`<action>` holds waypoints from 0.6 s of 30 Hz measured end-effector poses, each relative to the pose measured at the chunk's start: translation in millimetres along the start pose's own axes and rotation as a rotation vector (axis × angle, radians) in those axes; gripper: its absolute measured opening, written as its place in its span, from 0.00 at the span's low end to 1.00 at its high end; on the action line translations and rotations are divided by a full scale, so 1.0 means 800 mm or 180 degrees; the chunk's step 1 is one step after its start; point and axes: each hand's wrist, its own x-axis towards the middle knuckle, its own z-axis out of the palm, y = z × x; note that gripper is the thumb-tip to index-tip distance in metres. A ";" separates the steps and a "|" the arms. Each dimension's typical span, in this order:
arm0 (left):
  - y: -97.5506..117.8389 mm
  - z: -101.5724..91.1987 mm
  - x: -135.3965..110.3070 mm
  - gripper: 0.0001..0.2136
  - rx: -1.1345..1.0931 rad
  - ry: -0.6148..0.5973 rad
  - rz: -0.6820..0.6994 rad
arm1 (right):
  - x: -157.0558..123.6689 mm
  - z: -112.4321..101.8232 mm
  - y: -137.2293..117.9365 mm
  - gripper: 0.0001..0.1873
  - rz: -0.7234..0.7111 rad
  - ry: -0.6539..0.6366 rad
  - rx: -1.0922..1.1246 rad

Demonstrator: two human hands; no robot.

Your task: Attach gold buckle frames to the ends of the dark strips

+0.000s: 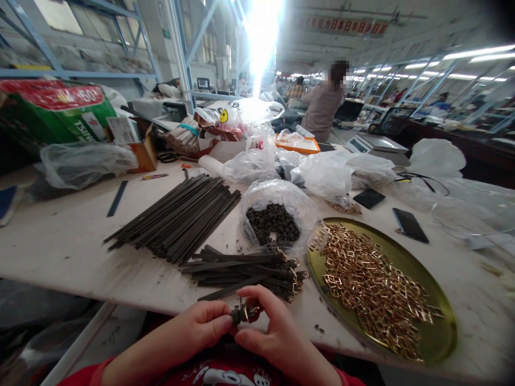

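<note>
My left hand (211, 323) pinches a dark narrow belt strap (237, 315) between thumb and fingers, near the table's front edge. A small gold buckle (252, 313) sits on the end of this strap. Around that buckle end curls my right hand (271, 324), index finger above and thumb below; the exact contact of its other fingers is hidden. Just beyond the hands lies a pile of dark straps with gold buckles (249, 271). Behind it, an open clear plastic bag (309, 220) holds small black loops (273, 222).
A large stack of plain dark straps (177, 214) lies to the left. At right, a round gold tray (444, 332) carries many gold buckles (374, 284). Farther back are a phone (410, 225), a black flat item (369, 198), plastic bags (325, 171) and a scale (378, 145). A person (324, 104) is in the background.
</note>
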 end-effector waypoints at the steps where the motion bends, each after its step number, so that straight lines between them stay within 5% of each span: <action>1: -0.001 0.001 0.002 0.21 -0.0028 0.0004 0.0009 | 0.002 -0.001 -0.002 0.18 -0.0203 -0.0051 -0.0477; 4: -0.006 0.003 0.008 0.22 -0.0195 -0.0017 -0.0052 | 0.011 -0.005 -0.006 0.09 -0.0610 -0.0259 -0.1268; 11: -0.007 0.004 0.026 0.21 -0.0407 0.0089 -0.0402 | 0.024 -0.011 0.004 0.09 -0.0967 -0.0327 -0.1734; 15: 0.006 -0.001 0.031 0.12 0.0229 0.0148 -0.0389 | 0.028 -0.013 0.005 0.08 -0.1296 -0.0375 -0.2356; 18: 0.024 -0.015 0.034 0.11 0.1364 0.0288 -0.0082 | 0.035 -0.032 0.007 0.07 -0.1252 -0.0268 -0.2678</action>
